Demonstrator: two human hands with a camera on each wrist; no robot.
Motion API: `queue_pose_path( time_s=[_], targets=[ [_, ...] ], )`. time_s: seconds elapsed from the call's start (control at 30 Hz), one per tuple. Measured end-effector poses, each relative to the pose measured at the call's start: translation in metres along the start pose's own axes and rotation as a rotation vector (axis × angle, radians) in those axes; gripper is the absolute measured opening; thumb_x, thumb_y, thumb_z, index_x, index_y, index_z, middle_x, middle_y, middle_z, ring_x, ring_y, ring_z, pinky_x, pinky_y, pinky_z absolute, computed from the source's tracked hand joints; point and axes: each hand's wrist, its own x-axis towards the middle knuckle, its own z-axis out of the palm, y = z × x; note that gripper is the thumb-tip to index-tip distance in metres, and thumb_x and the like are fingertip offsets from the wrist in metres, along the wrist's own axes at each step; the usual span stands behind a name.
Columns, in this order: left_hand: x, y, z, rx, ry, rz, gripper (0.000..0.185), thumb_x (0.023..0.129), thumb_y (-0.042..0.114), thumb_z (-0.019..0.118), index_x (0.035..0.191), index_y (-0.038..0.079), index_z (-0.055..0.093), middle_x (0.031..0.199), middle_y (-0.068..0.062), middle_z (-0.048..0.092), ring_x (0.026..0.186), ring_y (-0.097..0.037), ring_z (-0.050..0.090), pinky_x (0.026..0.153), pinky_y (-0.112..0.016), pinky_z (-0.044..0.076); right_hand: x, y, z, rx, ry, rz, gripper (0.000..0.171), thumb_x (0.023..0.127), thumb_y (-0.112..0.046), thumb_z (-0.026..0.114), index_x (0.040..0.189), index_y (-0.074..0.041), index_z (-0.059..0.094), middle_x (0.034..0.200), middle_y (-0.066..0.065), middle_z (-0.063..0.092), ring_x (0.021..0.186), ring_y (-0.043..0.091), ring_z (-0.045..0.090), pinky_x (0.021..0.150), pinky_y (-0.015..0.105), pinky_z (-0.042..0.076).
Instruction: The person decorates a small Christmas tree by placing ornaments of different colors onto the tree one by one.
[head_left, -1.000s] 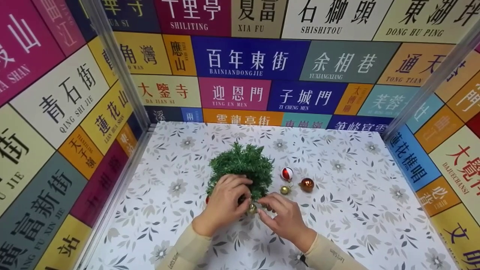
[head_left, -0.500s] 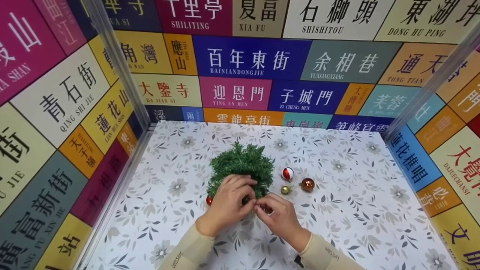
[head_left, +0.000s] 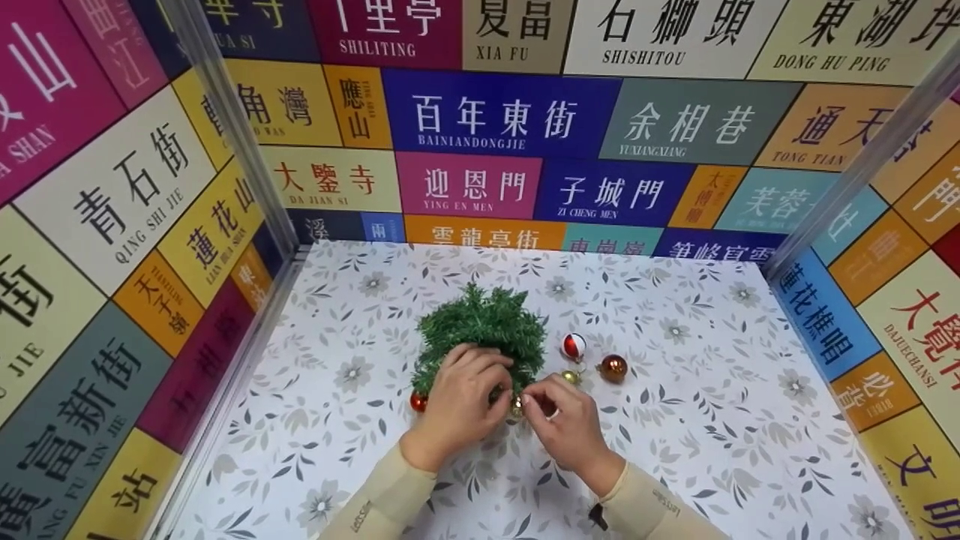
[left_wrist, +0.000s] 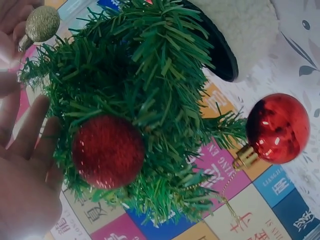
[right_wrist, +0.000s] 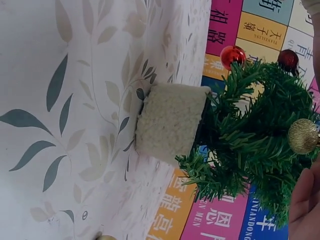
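If the right hand [head_left: 574,424], pinching the small, round, gold-glitter bauble [left_wrist: 43,23] at the near side of the bushy green artificial tree [head_left: 480,324], releases before securing it, the bauble could drop; whether the left hand [head_left: 465,394] grips the tree cannot be told.

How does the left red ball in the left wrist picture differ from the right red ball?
The left red ball looks rough and glittery; the right red ball is smooth and mirror-like. The right red ball shows a gold cap; on the left red ball no cap is visible. The left red ball appears before the green branches; the right red ball sticks out beside them. Both are red and round.
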Motion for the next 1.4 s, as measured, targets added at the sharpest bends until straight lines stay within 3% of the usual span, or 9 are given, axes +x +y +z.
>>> queue_pose_path(
  time_s=[0.33, 0.6, 0.8, 1.03, 1.17, 1.4],
  targets=[
    [0.002, 0.003, 0.005, -0.008, 0.059, -0.042, 0.006, 0.086, 0.013, 0.066, 0.082, 0.018, 0.067, 0.079, 0.007, 0.069, 0.085, -0.016, 0.065, 0.104, -0.044, 0.040, 0.008, 0.003, 0.002, 0.093, 0.009, 0.064, 0.018, 0.092, -0.003, 0.068, 0.091, -0.021, 0.068, 0.078, -0.013, 0.056, 0.060, 0.003, 0.051, 0.052, 0.017, 0.043],
    [0.002, 0.002, 0.005, 0.020, 0.061, -0.041, 0.009, 0.085, 0.012, 0.065, 0.078, 0.018, 0.064, 0.071, 0.009, 0.064, 0.076, -0.017, 0.062, 0.101, -0.045, 0.042, 0.022, -0.018, -0.002, 0.173, -0.009, 0.136, 0.019, 0.084, 0.013, 0.068, 0.083, -0.005, 0.069, 0.071, 0.002, 0.059, 0.056, 0.014, 0.054, 0.050, 0.019, 0.043],
    [0.001, 0.000, 0.004, 0.037, 0.041, -0.046, 0.010, 0.083, 0.011, 0.065, 0.076, 0.018, 0.063, 0.073, 0.008, 0.063, 0.076, -0.018, 0.060, 0.102, -0.045, 0.041, 0.028, -0.027, -0.005, 0.170, -0.055, 0.115, 0.020, 0.081, 0.017, 0.066, 0.081, -0.002, 0.067, 0.070, 0.003, 0.059, 0.056, 0.012, 0.053, 0.050, 0.019, 0.043],
    [0.001, -0.003, 0.002, 0.111, -0.013, -0.014, 0.008, 0.079, 0.011, 0.064, 0.074, 0.018, 0.065, 0.086, 0.004, 0.065, 0.086, -0.020, 0.060, 0.108, -0.043, 0.035, 0.011, 0.008, 0.004, 0.162, -0.170, 0.169, 0.023, 0.087, 0.005, 0.066, 0.085, -0.017, 0.069, 0.075, -0.008, 0.060, 0.058, 0.008, 0.053, 0.050, 0.023, 0.045],
    [0.001, -0.004, 0.000, 0.145, -0.037, 0.015, 0.008, 0.078, 0.011, 0.065, 0.073, 0.016, 0.067, 0.096, 0.001, 0.068, 0.093, -0.022, 0.061, 0.109, -0.043, 0.034, 0.009, 0.012, 0.001, 0.201, -0.246, 0.189, 0.019, 0.090, 0.000, 0.064, 0.086, -0.018, 0.069, 0.077, -0.008, 0.061, 0.058, 0.008, 0.054, 0.051, 0.024, 0.046],
    [0.000, -0.005, 0.000, 0.134, -0.036, 0.025, 0.007, 0.078, 0.012, 0.064, 0.074, 0.017, 0.067, 0.098, 0.000, 0.068, 0.095, -0.022, 0.061, 0.109, -0.044, 0.034, 0.008, 0.014, -0.001, 0.183, -0.249, 0.167, 0.017, 0.092, -0.003, 0.064, 0.089, -0.019, 0.069, 0.079, -0.009, 0.061, 0.059, 0.007, 0.053, 0.051, 0.024, 0.046]
  ],
)
